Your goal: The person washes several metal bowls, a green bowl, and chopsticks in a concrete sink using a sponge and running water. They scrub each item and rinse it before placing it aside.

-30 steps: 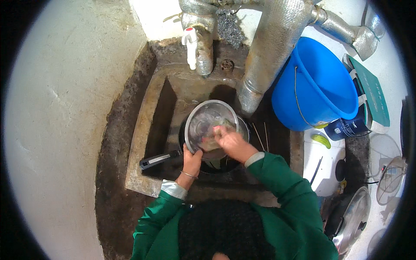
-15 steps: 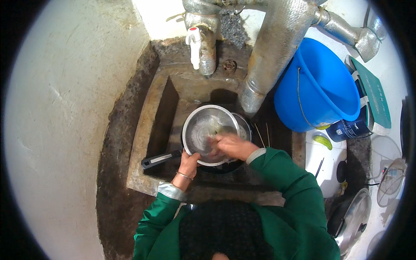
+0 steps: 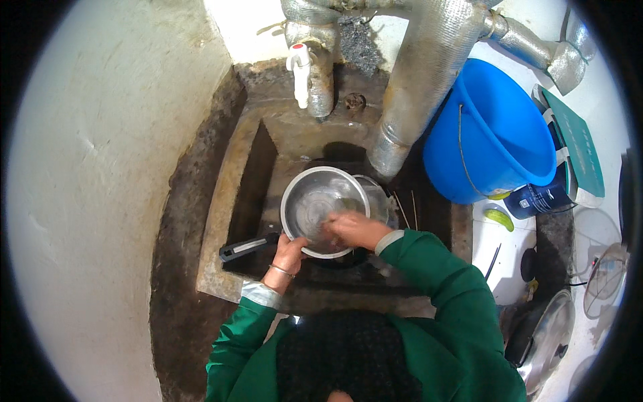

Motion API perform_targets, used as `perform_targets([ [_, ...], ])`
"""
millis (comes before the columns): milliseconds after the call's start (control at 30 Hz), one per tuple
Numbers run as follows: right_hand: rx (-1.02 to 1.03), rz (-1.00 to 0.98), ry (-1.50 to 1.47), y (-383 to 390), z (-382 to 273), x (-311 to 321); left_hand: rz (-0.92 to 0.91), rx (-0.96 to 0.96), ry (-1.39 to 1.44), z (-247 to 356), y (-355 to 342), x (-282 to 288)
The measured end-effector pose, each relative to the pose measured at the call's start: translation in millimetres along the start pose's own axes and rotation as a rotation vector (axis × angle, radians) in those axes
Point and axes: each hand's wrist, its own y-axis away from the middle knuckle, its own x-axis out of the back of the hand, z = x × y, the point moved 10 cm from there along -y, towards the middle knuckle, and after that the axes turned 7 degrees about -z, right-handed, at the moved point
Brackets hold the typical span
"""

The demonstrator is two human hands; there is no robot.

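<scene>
Two hands are at work on one metal bowl [image 3: 303, 199], which is in the middle of the frame, inside the dark stone sink [image 3: 221, 208]. The left hand [image 3: 289, 253], a little left of the centre and lower, grasps the rim of the bowl at its lower left side, with the thumb lying over the edge. The right hand [image 3: 355, 229] reaches over the right part of the rim, and its fingers are inside the bowl; they are blurred, so I cannot tell if they hold something or not. Both arms wear green sleeves [image 3: 445, 271], coming from the lower edge of the frame. A black handle [image 3: 248, 247] points out to the left of the bowl, near the left hand. Just right of the bowl one sees two thin sticks [image 3: 400, 209], side by side. In the upper centre there is a white tap [image 3: 301, 77], and to the right of it a thick silvery pipe [image 3: 422, 80]. In the upper right stands a blue bucket [image 3: 443, 161], and below it lies a green vegetable [image 3: 498, 219]. A metal lid [image 3: 548, 345] is in the lower right.
</scene>
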Motion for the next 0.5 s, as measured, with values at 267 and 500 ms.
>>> perform_targets([
  [267,-0.03,0.289,-0.18,-37,-3,82,-0.114,0.128,0.102,-22,7,-43],
  [500,0.034,-0.127,-0.29,-24,-37,-16,-0.124,0.096,-0.084,-11,-4,1],
])
